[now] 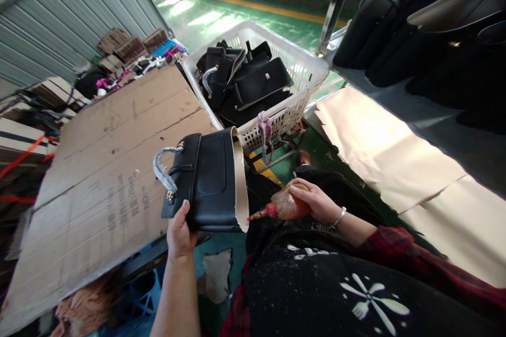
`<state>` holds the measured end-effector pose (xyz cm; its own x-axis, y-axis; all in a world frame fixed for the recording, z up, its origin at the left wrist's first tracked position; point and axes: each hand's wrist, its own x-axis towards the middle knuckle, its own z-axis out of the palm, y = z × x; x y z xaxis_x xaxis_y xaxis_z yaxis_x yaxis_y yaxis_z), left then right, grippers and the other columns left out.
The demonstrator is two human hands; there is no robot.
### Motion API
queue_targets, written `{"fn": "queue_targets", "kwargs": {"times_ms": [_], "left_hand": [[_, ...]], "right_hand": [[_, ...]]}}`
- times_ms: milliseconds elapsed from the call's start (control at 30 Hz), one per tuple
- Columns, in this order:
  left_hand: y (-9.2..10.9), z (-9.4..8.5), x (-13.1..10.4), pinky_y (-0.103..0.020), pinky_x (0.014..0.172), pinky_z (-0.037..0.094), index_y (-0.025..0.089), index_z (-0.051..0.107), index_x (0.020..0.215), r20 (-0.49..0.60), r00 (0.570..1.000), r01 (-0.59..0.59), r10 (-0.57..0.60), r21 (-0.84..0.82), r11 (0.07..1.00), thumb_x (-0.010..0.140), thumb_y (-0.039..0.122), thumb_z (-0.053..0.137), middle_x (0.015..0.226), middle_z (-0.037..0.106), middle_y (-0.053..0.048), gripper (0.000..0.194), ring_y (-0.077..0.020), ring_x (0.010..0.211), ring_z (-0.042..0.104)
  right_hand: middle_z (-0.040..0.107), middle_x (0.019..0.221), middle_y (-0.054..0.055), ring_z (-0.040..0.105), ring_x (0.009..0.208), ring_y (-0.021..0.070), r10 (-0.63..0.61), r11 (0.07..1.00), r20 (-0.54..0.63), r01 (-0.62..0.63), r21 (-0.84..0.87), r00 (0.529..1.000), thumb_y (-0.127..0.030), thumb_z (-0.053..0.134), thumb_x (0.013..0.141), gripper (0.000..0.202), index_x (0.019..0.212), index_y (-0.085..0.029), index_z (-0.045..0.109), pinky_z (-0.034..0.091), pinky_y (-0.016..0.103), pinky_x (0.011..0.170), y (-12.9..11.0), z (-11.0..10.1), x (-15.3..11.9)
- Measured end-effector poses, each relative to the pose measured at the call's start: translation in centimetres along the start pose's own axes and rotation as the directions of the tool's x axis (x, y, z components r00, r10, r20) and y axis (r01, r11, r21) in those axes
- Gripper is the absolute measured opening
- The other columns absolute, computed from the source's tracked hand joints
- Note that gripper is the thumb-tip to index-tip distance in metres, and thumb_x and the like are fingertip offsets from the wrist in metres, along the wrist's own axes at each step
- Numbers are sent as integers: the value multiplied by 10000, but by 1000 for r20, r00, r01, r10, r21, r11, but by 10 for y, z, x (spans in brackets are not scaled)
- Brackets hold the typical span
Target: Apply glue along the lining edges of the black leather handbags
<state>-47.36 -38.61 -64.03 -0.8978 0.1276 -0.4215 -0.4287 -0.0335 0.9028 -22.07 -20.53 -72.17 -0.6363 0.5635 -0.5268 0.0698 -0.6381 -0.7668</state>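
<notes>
A black handbag [209,179] lies on its side, partly over the cardboard sheet's right edge, with its wrapped handle [161,168] pointing left and its pale-lined open edge facing right. My left hand [182,231] grips the bag's lower side, thumb on top near the flap. In my right hand [314,201] is a squeeze bottle [290,203] of amber liquid, its red nozzle close to the lower corner of the bag's pale edge. Whether the nozzle tip touches the edge cannot be made out.
Cardboard [114,152] covers the surface at left. Behind the bag stands a white plastic basket [308,71] holding black bag pieces. At right are a rack shelf [419,110] with black bags and pale sheets [379,142] below. A blue crate [138,295] is under the cardboard.
</notes>
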Motion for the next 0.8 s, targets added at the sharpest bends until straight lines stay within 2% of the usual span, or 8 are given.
{"fn": "queue_targets", "kwargs": {"times_ms": [167,333,433,533,600,667,733,800], "left_hand": [[-1,-1,-1,-338,905,540,186,724,773,32,997,-66,65,20,998,546,333,853,842,703,-16,300,-221,950,653],[-2,-3,0,-379,912,543,178,723,808,41,998,-53,52,32,998,564,336,849,846,705,-20,317,-226,924,661],[0,0,-4,-355,904,548,174,723,822,47,998,-53,52,18,998,599,310,837,838,707,-15,285,-210,907,666],[5,1,-8,-382,953,531,178,736,855,28,999,20,-20,-3,1000,634,262,809,849,723,-24,247,-226,953,670],[9,1,-8,-423,998,507,184,747,874,34,996,83,-82,-21,996,643,254,791,872,737,-41,245,-264,1052,652],[15,0,-4,-460,1051,463,195,756,872,95,990,110,-106,-39,993,645,296,782,908,748,-63,251,-308,1207,578],[21,0,0,-479,1112,392,223,762,897,182,982,58,-45,-67,996,628,338,792,997,751,-69,294,-321,1338,463],[26,4,2,-486,1159,313,258,761,947,240,968,-48,75,-115,992,578,326,827,1104,735,-49,382,-315,1398,385]], "right_hand": [[606,730,-4,532,667,145,-48,998,-53,46,-30,997,-614,808,594,523,830,-186,622,408,279,621,2,-2,5],[623,708,-7,558,645,145,79,997,18,-79,-10,997,-575,837,579,505,818,-185,623,422,270,596,6,-3,-5],[643,700,-3,596,641,156,146,983,53,-151,105,988,-541,850,578,468,794,-191,627,452,274,597,6,0,-10],[704,782,28,653,702,191,174,942,66,-185,278,983,-517,827,618,406,817,-205,658,513,315,662,4,2,-10],[744,917,70,689,806,232,194,902,109,-221,370,975,-513,780,670,381,883,-209,694,543,366,759,2,2,-8],[751,1018,99,699,894,255,212,871,137,-251,422,968,-517,728,718,382,930,-199,718,542,392,843,0,2,-6],[753,1036,103,700,918,255,213,862,121,-245,444,969,-515,701,741,382,945,-192,726,538,388,872,-2,2,-4],[755,1028,96,701,913,250,186,869,100,-211,447,977,-509,704,740,371,942,-198,721,538,382,869,-6,2,-4]]}}
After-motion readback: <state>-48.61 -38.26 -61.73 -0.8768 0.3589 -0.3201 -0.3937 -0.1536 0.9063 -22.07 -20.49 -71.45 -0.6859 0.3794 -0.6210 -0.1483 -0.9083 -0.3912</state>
